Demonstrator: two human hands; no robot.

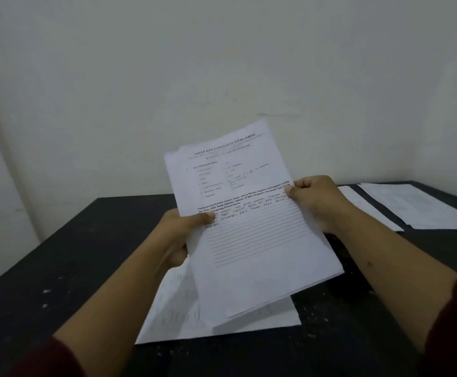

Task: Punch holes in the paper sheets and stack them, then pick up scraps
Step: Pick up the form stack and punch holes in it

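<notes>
Both hands lift a sheaf of printed sheets above the dark worktop.

The left hand (179, 235) grips the sheaf (251, 224) at its left edge, thumb on top and fingers (177, 258) curled beneath; the right hand (317, 197) pinches the right edge the same way. The sheaf is tilted, its top edge towards the wall (221, 63). Below it, more sheets (172, 308) lie flat on the worktop (58, 254). Two further piles (417, 208) lie at the far right corner, well apart from the hands.
</notes>
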